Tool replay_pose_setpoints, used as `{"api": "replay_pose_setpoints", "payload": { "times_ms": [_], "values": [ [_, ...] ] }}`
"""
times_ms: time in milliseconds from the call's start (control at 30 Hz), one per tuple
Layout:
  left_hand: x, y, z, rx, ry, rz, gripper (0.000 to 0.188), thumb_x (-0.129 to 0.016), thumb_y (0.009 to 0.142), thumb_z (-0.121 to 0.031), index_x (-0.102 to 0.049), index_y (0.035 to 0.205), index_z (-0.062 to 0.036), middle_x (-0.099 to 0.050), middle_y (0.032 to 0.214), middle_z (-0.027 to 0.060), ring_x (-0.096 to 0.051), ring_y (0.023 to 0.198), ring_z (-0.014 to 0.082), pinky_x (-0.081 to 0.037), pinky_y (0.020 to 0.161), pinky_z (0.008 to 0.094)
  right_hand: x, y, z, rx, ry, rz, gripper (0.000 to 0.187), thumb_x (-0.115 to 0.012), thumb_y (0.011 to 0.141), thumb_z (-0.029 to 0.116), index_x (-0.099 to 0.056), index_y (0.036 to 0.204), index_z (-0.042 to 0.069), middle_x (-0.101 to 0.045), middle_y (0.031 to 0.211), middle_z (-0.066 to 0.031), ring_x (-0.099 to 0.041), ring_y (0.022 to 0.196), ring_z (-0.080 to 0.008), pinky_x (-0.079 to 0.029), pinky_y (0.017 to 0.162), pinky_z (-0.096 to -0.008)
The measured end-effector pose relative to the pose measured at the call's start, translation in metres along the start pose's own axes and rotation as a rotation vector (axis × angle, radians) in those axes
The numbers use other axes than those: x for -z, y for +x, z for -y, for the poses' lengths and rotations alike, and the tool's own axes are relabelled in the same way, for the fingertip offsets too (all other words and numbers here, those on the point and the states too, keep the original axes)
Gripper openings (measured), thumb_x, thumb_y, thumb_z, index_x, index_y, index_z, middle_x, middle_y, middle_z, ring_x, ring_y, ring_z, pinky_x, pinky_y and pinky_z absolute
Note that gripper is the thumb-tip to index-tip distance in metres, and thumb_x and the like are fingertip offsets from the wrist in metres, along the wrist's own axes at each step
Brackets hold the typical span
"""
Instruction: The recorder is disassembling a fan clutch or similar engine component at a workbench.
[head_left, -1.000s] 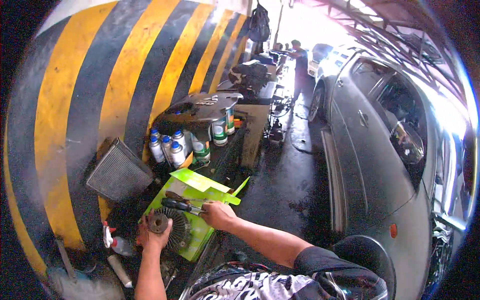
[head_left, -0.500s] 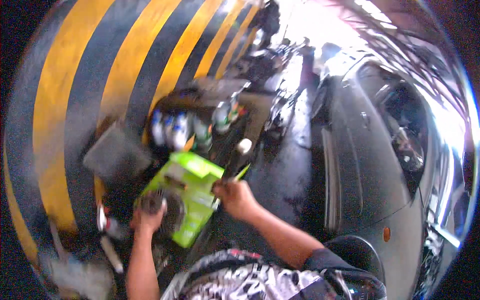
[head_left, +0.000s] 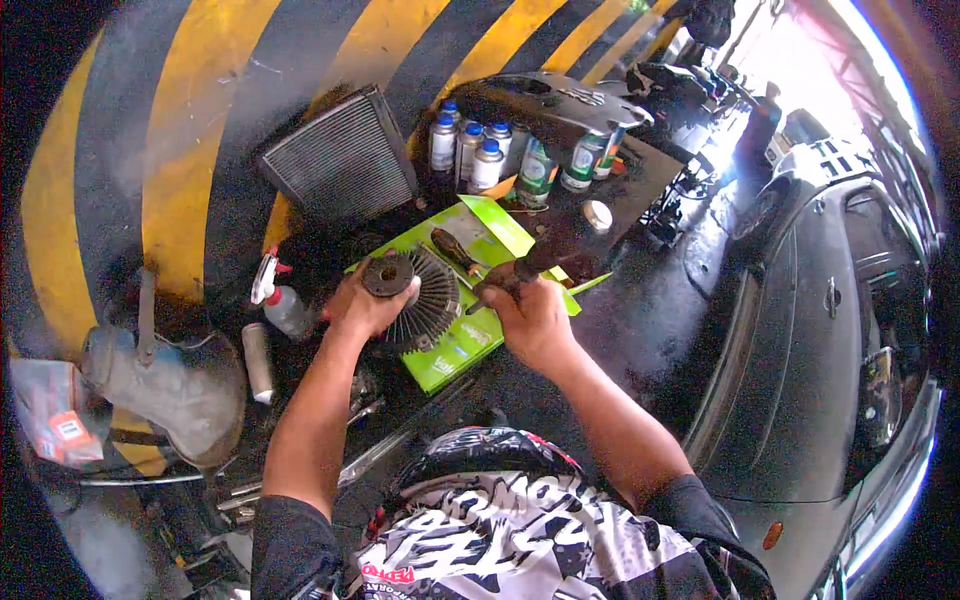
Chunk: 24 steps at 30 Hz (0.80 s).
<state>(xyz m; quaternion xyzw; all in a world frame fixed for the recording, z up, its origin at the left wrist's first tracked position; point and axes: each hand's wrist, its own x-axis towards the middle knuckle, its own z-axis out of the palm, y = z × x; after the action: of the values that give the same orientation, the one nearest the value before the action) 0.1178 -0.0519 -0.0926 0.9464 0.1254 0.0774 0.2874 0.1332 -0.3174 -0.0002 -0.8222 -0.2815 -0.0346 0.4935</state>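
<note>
My left hand (head_left: 363, 308) is closed around a dark, ring-shaped metal part (head_left: 388, 274) with a hole in its middle. Beside it a round metal part with radial fins (head_left: 425, 300) rests on a bright green box (head_left: 440, 372). Over the box's right side, my right hand (head_left: 532, 318) grips a dark tool (head_left: 524, 270); a short end of it pokes out toward the finned part, and its exact kind is unclear. A screwdriver (head_left: 452, 248) with a dark and yellow handle lies on the box between the hands.
Blue-capped bottles (head_left: 486, 166) and green-labelled containers (head_left: 536, 174) stand beyond the box. A pleated filter panel (head_left: 342, 155) leans at the striped wall. A spray bottle (head_left: 285, 305) and a cylindrical can (head_left: 257, 362) sit left. A grey car (head_left: 810, 390) flanks the right.
The view has swung, so the box and bottles appear further right and higher. The picture has sharpened. Both hands keep their holds over the green box.
</note>
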Motion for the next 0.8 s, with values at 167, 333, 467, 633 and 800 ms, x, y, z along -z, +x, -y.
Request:
{"api": "replay_pose_setpoints", "payload": {
  "times_ms": [167, 333, 467, 633, 800],
  "values": [
    [-0.001, 0.006, -0.002, -0.009, -0.026, 0.023, 0.080, -0.068, 0.076, -0.068, -0.057, 0.137, -0.0170, -0.063, 0.133, 0.0165, -0.061, 0.120, 0.0365, -0.050, 0.101, 0.0462, -0.007, 0.012, -0.013, 0.010, -0.067, 0.055, 0.015, -0.066, 0.091, 0.013, -0.067, 0.097, -0.001, -0.067, 0.083, -0.0270, -0.065, 0.081, -0.0466, -0.051, 0.068, -0.0477],
    [-0.004, 0.009, -0.003, 0.058, 0.006, 0.016, 0.082, -0.069, 0.074, -0.069, -0.057, 0.137, -0.0176, -0.062, 0.134, 0.0161, -0.062, 0.120, 0.0367, -0.051, 0.100, 0.0447, -0.013, 0.018, -0.019, 0.030, -0.029, 0.057, 0.015, -0.068, 0.090, 0.013, -0.068, 0.098, 0.000, -0.069, 0.083, -0.0212, -0.066, 0.080, -0.0360, -0.052, 0.072, -0.0420],
    [-0.006, 0.004, 0.004, 0.010, 0.037, -0.030, 0.082, -0.068, 0.075, -0.069, -0.056, 0.139, -0.0180, -0.062, 0.135, 0.0150, -0.062, 0.120, 0.0365, -0.051, 0.100, 0.0439, -0.011, 0.020, -0.009, -0.032, -0.054, 0.124, 0.016, -0.070, 0.090, 0.012, -0.068, 0.100, 0.001, -0.071, 0.086, -0.0158, -0.068, 0.080, -0.0233, -0.052, 0.078, -0.0361],
    [0.012, 0.003, -0.015, -0.014, -0.048, 0.009, 0.081, -0.066, 0.078, -0.069, -0.055, 0.141, -0.0196, -0.058, 0.140, 0.0145, -0.061, 0.120, 0.0370, -0.050, 0.101, 0.0436, -0.002, 0.022, -0.003, -0.035, -0.103, 0.164, 0.013, -0.070, 0.090, 0.012, -0.069, 0.096, 0.001, -0.071, 0.084, -0.0144, -0.067, 0.076, -0.0226, -0.052, 0.074, -0.0369],
    [0.015, -0.001, -0.007, -0.161, 0.196, -0.172, 0.079, -0.064, 0.082, -0.069, -0.053, 0.142, -0.0198, -0.057, 0.140, 0.0148, -0.060, 0.121, 0.0384, -0.050, 0.101, 0.0446, -0.003, 0.021, 0.008, 0.015, -0.099, 0.155, 0.010, -0.070, 0.089, 0.009, -0.068, 0.095, 0.001, -0.071, 0.083, -0.0130, -0.065, 0.074, -0.0195, -0.051, 0.073, -0.0351]
  ]
}}
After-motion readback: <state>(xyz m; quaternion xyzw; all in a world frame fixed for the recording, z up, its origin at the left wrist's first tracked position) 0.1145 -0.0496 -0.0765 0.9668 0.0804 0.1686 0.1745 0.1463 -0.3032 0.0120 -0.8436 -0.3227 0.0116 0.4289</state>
